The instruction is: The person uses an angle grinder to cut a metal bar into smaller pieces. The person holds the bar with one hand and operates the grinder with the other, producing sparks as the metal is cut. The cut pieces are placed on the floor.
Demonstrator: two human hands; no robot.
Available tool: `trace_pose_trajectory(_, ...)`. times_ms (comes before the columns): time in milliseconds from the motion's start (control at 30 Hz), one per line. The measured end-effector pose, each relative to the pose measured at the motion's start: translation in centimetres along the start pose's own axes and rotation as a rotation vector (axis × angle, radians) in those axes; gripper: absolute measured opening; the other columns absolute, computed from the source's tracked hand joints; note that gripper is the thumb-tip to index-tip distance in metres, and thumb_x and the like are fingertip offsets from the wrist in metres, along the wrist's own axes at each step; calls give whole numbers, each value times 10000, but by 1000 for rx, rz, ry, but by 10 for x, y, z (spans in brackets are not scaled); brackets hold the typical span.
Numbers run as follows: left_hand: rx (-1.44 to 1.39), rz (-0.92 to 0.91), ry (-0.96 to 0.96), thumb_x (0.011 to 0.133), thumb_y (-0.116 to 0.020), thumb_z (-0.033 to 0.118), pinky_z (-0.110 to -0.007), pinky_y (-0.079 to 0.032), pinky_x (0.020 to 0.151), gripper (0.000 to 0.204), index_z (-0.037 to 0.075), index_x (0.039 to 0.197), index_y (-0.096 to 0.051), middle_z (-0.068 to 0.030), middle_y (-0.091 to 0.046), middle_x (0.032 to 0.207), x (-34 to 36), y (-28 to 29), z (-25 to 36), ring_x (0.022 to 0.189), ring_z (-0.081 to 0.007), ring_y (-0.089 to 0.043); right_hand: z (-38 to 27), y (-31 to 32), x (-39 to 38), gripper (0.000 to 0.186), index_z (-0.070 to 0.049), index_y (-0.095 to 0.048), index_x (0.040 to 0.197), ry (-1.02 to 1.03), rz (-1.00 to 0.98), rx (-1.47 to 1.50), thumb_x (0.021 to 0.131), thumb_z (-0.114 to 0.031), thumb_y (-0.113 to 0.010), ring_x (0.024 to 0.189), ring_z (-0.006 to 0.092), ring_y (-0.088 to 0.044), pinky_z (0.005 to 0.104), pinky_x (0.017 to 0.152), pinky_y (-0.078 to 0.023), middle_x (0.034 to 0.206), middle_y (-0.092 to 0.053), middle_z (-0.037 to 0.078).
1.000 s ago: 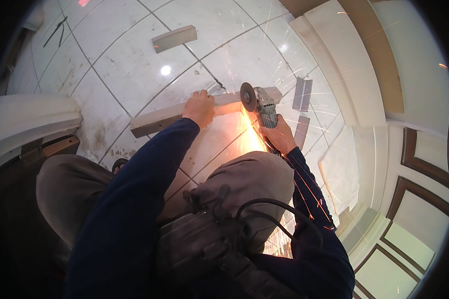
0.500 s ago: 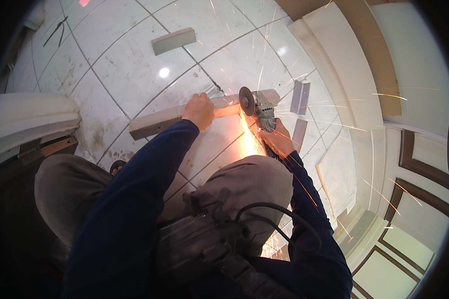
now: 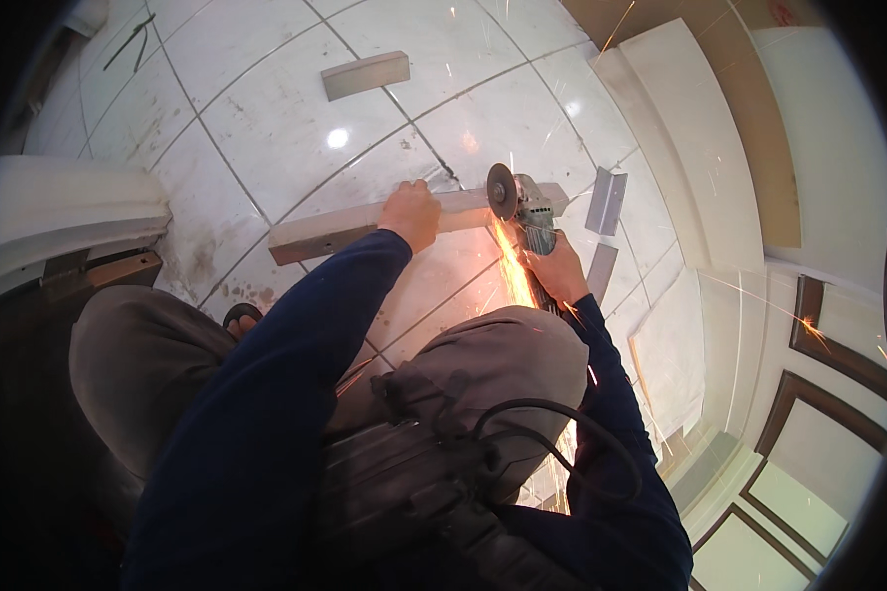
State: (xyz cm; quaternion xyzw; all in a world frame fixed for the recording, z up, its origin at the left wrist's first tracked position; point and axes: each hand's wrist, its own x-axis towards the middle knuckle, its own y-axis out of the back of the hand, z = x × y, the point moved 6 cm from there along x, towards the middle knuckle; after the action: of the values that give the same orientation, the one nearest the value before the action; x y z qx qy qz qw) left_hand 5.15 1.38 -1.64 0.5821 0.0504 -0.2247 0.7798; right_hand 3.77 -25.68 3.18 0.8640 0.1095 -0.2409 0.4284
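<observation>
Spark stream (image 3: 514, 271) below angle grinder (image 3: 534, 211) is thinning, orange glow on long grey bar (image 3: 335, 229) is fading since earlier
Right grip (image 3: 556, 268) is clasping angle grinder; left grip (image 3: 411, 214) is grasping bar, left of disc (image 3: 502, 189)
Bar is running under left grip, one end jutting out left, other end showing past angle grinder, ahead of right grip
Angled piece (image 3: 606, 202) is lying near, right of right grip
Beyond left grip, bare floor (image 3: 266, 128) is stretching toward short block (image 3: 370, 76)
</observation>
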Motion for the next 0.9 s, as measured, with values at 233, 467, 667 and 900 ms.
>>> trace_pose_trajectory(233, -6, -2, -3, 875, -806, 307, -426, -596, 867, 473, -65, 1152, -714, -182, -645, 1179, 2, 4, 5, 1113, -346, -650, 8, 6, -10, 706, 71, -560, 1262, 3, 44, -76, 767, -376, -793, 936, 387, -749, 437, 841, -579, 1032, -744, 268)
trace_pose_trajectory(467, -4, 41, 0, 870, -803, 274, -423, -604, 852, 401, -32, 1122, -741, -177, -651, 1154, 1, 1, 1, 1089, -344, -655, -11, 11, -30, 701, 95, -560, 1232, -106, -5, -47, 762, -371, -790, 994, 425, -734, 450, 877, -569, 1085, -731, 305)
trace_pose_trajectory(667, 16, 8, -3, 874, -805, 307, -424, -609, 835, 475, -65, 1155, -717, -182, -653, 1153, 2, 4, 4, 1082, -343, -664, 4, 10, -17, 737, 85, -566, 1268, -106, 24, -118, 739, -376, -791, 983, 428, -734, 447, 879, -570, 1088, -739, 297)
trace_pose_trajectory(900, 8, 17, -6, 873, -806, 312, -429, -612, 835, 467, -61, 1141, -721, -184, -654, 1157, 1, 4, 2, 1089, -345, -666, -6, 7, -11, 690, 75, -580, 1241, -63, 5, -15, 751, -359, -798, 946, 389, -748, 441, 840, -576, 1053, -745, 271)
